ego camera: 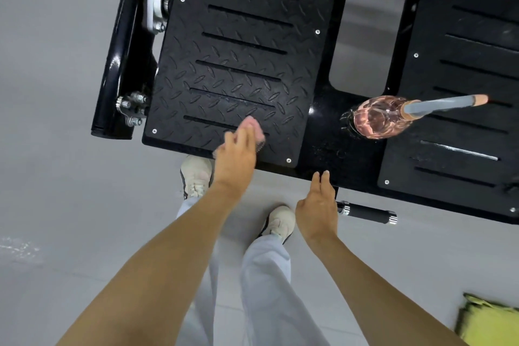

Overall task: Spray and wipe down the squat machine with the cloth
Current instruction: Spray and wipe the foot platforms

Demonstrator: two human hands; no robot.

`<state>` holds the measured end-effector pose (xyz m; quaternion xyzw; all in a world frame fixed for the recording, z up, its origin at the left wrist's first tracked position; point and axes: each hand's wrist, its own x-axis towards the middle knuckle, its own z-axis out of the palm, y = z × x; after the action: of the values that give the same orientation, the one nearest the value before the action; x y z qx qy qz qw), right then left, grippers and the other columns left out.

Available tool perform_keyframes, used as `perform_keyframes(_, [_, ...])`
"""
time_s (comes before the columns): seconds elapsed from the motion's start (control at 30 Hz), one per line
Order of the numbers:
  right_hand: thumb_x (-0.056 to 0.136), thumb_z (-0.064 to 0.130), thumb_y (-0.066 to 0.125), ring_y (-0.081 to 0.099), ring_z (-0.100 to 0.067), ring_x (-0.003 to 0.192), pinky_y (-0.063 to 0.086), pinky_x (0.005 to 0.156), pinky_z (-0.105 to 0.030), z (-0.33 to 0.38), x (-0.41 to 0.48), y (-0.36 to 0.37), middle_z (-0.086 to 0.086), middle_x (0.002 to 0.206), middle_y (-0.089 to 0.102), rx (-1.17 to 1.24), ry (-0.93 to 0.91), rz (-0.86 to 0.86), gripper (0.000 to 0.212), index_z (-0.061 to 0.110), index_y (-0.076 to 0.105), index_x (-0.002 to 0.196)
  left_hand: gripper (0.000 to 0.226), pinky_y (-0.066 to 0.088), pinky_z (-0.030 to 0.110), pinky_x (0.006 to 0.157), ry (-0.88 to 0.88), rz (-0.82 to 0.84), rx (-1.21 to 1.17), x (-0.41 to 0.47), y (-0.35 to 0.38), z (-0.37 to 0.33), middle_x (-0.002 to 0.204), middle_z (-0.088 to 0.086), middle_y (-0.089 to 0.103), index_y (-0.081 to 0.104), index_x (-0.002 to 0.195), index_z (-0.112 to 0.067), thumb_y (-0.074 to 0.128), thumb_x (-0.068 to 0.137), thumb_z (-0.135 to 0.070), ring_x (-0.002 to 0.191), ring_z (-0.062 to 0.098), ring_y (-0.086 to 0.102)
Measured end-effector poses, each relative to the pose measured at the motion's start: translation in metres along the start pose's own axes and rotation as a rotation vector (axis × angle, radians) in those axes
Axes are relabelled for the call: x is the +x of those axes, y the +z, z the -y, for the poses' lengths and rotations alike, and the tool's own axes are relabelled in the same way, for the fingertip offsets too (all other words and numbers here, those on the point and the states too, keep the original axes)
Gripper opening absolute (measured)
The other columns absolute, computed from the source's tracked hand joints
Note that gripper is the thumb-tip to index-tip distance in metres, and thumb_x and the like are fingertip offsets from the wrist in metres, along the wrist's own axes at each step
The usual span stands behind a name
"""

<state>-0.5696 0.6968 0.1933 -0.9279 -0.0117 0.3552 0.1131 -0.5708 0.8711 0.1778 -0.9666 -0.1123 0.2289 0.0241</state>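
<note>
Two hands are in view over the squat machine (331, 132), seen from above.

Left hand (235, 161): fingers fairly straight, laid flat on the pink cloth (254, 128), pressing it onto the left foot plate (230, 64) near the plate's front edge. Hand and cloth are blurred.

Right hand (317, 205): open, fingers straight and together, holds nothing. Fingertips are at the machine's front edge; contact cannot be told.

Spray bottle (376, 116), clear w/ pink liquid, stands upright on the black ctr section between the left foot plate and the right foot plate (463, 70), well apart from both hands.

Short black handle (365, 212) w/ chrome ends sticks out below the front edge, just beside the right hand.

Light shoes (196, 174) and pale trousers (266, 289) show over the grey floor (56, 177). Yellow-green fabric (488, 320) lies at the lower-right corner.
</note>
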Motion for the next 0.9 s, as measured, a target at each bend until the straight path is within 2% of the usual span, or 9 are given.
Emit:
perform_keyframes(0.1, [0.093,0.003,0.042,0.01,-0.022,0.146,0.023,0.117,-0.035,-0.004,0.0,-0.001,-0.007,0.16,-0.002,-0.004,0.006,0.006,0.067,0.007,0.01,0.152,0.072,0.048,0.027,0.076,-0.171,0.033,-0.072,-0.002,-0.005,-0.013,0.134,0.014,0.033,0.01,0.148,-0.002,0.051,0.09,-0.009,0.109,0.025,0.042])
perform_keyframes(0.2, [0.093,0.003,0.041,0.009,-0.022,0.146,0.02,0.118,-0.034,-0.005,0.0,-0.003,-0.007,0.16,-0.002,0.005,0.019,0.0,0.067,0.007,0.01,0.152,0.075,0.047,0.03,0.08,-0.052,0.042,-0.144,-0.003,-0.012,-0.043,0.135,0.016,0.029,0.004,0.149,-0.005,0.05,0.091,-0.011,0.112,0.027,0.039])
perform_keyframes(0.37, [0.093,0.002,0.041,0.007,-0.022,0.146,0.018,0.119,-0.035,-0.005,-0.001,-0.006,-0.006,0.16,-0.003,0.017,0.031,-0.003,0.068,0.008,0.008,0.153,0.064,0.045,0.03,0.085,0.328,0.045,-0.156,-0.011,-0.015,-0.079,0.131,0.01,0.038,0.023,0.144,-0.009,0.056,0.089,-0.013,0.113,0.026,0.042])
perform_keyframes(0.43, [0.093,0.003,0.041,0.008,-0.022,0.146,0.019,0.119,-0.035,-0.006,-0.001,-0.007,-0.006,0.16,-0.003,0.01,0.028,0.0,0.068,0.008,0.008,0.153,0.067,0.049,0.027,0.074,0.38,-0.028,-0.096,-0.01,-0.008,-0.069,0.12,0.007,0.049,0.04,0.138,-0.013,0.07,0.078,-0.017,0.101,0.023,0.051])
perform_keyframes(0.53, [0.094,0.004,0.042,0.009,-0.022,0.146,0.019,0.119,-0.035,-0.007,-0.001,-0.007,-0.006,0.161,-0.003,-0.003,0.024,0.007,0.068,0.008,0.008,0.153,0.076,0.05,0.027,0.058,0.367,-0.096,-0.06,-0.013,0.006,-0.04,0.097,0.003,0.06,0.064,0.118,-0.017,0.085,0.046,-0.016,0.077,0.021,0.056])
perform_keyframes(0.7, [0.093,0.003,0.042,0.007,-0.021,0.147,0.019,0.119,-0.034,-0.002,-0.002,-0.003,-0.006,0.161,-0.003,-0.002,0.012,0.018,0.069,0.009,0.007,0.153,0.072,0.049,0.031,0.053,0.201,-0.075,-0.153,-0.036,0.022,-0.014,0.092,0.006,0.058,0.07,0.105,-0.016,0.086,0.036,-0.002,0.079,0.027,0.046])
perform_keyframes(0.77, [0.093,0.004,0.044,0.006,-0.021,0.147,0.018,0.119,-0.033,0.001,-0.002,-0.002,-0.007,0.16,-0.003,-0.014,0.008,0.02,0.07,0.009,0.007,0.153,0.069,0.048,0.032,0.057,0.156,-0.019,-0.194,-0.04,0.017,-0.024,0.098,0.005,0.057,0.066,0.111,-0.017,0.085,0.045,-0.006,0.084,0.026,0.052])
perform_keyframes(0.8, [0.093,0.005,0.045,0.006,-0.021,0.147,0.017,0.119,-0.033,0.003,-0.003,-0.002,-0.007,0.16,-0.004,-0.018,0.011,0.02,0.071,0.009,0.007,0.153,0.068,0.048,0.032,0.066,0.163,0.021,-0.221,-0.041,0.012,-0.033,0.108,0.005,0.054,0.058,0.122,-0.018,0.081,0.059,-0.01,0.094,0.026,0.052])
perform_keyframes(0.9, [0.094,0.007,0.046,0.006,-0.021,0.147,0.015,0.119,-0.034,0.01,-0.002,-0.001,-0.008,0.16,-0.003,-0.005,0.021,0.016,0.07,0.009,0.007,0.153,0.06,0.041,0.034,0.087,0.277,0.055,-0.228,-0.038,0.008,-0.057,0.129,0.005,0.039,0.034,0.139,-0.018,0.061,0.086,-0.015,0.114,0.026,0.04])
